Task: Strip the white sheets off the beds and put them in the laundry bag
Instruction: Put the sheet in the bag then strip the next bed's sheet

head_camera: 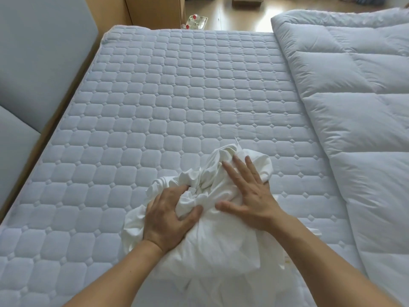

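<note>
A white sheet (217,244) lies bunched into a crumpled heap on the near middle of the bare quilted mattress (155,96). My left hand (168,213) grips a fold on the heap's left side, fingers dug into the cloth. My right hand (250,196) lies flat on top of the heap with fingers spread, pressing it down. No laundry bag is in view.
A thick white duvet (354,96) is piled along the mattress's right side. A pale padded headboard (33,74) with a wooden frame runs along the left. Beyond the far edge are a wooden floor and a tray of bottles (197,22).
</note>
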The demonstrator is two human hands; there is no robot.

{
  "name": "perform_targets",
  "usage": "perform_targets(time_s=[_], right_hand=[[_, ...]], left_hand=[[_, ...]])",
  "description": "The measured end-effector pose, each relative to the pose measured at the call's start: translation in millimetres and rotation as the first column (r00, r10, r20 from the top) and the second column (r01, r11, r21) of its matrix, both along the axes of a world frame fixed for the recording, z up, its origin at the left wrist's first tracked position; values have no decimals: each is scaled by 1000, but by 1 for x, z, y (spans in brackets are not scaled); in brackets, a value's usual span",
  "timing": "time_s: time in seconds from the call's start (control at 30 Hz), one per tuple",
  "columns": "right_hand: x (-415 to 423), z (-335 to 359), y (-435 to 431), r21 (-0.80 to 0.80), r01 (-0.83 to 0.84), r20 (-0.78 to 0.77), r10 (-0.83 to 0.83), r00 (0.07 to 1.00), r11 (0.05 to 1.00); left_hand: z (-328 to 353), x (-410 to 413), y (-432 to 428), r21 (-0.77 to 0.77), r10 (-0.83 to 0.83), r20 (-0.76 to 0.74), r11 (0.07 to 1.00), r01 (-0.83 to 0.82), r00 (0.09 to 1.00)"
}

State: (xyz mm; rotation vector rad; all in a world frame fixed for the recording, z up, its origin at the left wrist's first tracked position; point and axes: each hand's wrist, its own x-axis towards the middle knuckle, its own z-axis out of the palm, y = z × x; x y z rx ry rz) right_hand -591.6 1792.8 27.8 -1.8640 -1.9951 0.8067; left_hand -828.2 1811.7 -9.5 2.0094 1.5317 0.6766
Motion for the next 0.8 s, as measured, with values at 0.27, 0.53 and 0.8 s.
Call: perform_targets(time_s=[0.27,0.53,0.8], right_hand=[[-13,-23,39,-271,-78,-234,13,972,959],[-25,-55,13,-455,83,-293,-238,926,886],[-36,-63,-14,-407,209,-295,-344,891,889]], left_hand=[[-23,-23,-20,97,30,136,994,-44,990],[-19,-42,15,-356,-48,-95,935,11,994],[-34,-52,45,-707,-17,176,693,138,984]])
